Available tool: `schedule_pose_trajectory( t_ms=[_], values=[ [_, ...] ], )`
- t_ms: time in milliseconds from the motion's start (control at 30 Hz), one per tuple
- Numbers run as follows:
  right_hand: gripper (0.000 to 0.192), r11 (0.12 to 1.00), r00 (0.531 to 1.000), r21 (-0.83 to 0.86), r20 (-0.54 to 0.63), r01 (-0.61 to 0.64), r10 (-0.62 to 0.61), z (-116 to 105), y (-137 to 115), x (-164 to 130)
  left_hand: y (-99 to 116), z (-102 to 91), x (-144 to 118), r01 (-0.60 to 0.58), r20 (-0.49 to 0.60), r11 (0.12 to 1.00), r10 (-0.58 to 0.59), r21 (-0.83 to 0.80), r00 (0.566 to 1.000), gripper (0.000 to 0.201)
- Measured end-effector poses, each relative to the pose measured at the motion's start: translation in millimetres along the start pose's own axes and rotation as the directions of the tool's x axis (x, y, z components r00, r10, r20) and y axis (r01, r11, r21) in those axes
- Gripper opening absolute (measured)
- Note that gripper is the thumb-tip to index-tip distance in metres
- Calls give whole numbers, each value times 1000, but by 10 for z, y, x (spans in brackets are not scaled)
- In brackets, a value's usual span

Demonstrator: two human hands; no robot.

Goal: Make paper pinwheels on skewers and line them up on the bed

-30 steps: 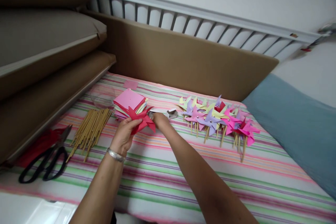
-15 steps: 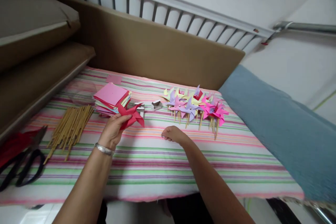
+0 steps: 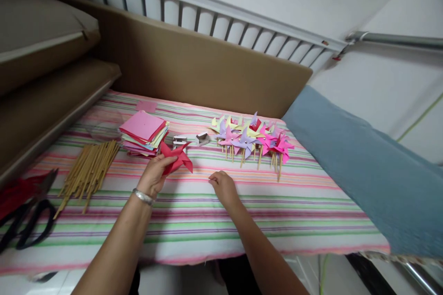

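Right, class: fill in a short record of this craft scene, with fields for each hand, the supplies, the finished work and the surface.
left hand: holds a red pinwheel
right hand: on the striped cloth, holding nothing visible
paper stack: behind the left hand, pink sheet on top
sticks: loose bundle, left of the stack
scissors: far left edge
finished pinwheels: pile on sticks, right of centre
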State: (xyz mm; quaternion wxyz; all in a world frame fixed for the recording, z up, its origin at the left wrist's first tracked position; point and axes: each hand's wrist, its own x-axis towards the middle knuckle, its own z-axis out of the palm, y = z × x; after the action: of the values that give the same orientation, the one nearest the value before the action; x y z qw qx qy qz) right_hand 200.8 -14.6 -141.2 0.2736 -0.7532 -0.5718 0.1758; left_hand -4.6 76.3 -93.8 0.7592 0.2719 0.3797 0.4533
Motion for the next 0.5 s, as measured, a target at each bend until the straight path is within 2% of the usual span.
schedule_pose_trajectory(
  t_ms=[133,333,500],
  values=[
    [17,996,996,-55,43,76,-73,-31,-11,31,-32,27,0,16,19,999,-15,-49,1000,12],
    [18,987,975,-40,168,154,-145,-71,119,138,-50,35,13,36,42,996,-32,-82,999,13],
    [13,989,982,-39,134,140,-134,-39,127,172,-77,14,27,43,56,996,-39,-80,998,11]
  ],
)
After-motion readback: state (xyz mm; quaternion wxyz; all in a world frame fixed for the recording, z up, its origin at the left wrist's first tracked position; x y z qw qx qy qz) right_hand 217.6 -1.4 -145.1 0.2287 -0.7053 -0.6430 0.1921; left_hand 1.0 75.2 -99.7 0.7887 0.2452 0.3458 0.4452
